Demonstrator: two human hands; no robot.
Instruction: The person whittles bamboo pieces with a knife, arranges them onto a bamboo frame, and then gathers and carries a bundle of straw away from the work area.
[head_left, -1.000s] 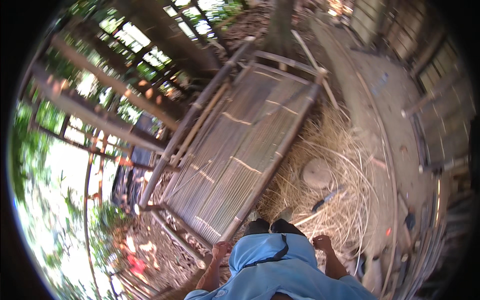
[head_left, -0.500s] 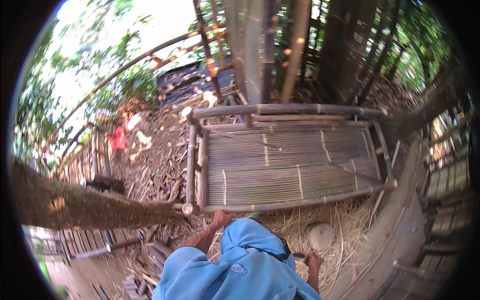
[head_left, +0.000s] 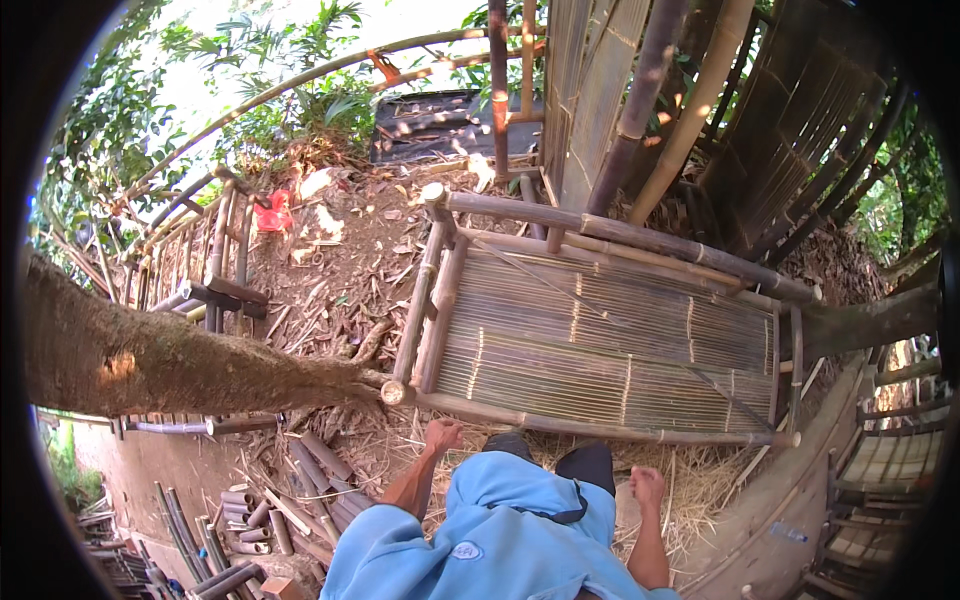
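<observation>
My left hand point(head_left: 443, 434) is curled closed just short of the bench's near rail, at its left part, with nothing visible in it. Beyond both hands stands a bamboo bench point(head_left: 560, 345) with a slatted seat and round pole rails. On the right, over the straw, my right hand point(head_left: 648, 484) has its fingers curled in, and no object shows in it. A black strap point(head_left: 568, 510) lies across the front of my blue shirt point(head_left: 480, 545), between the hands.
A thick tree trunk point(head_left: 180, 375) crosses at left, close to the bench's corner. Cut bamboo pieces point(head_left: 255, 525) lie at lower left. Straw point(head_left: 700, 490) covers ground below the bench. Bamboo slatted furniture point(head_left: 890, 490) stands at right; leaning bamboo panels point(head_left: 600, 100) rise behind the bench.
My view has shifted, so the bench sits lower and farther right. My right hand has risen and moved outward, away from the dark strap end near it. The left hand stays curled.
</observation>
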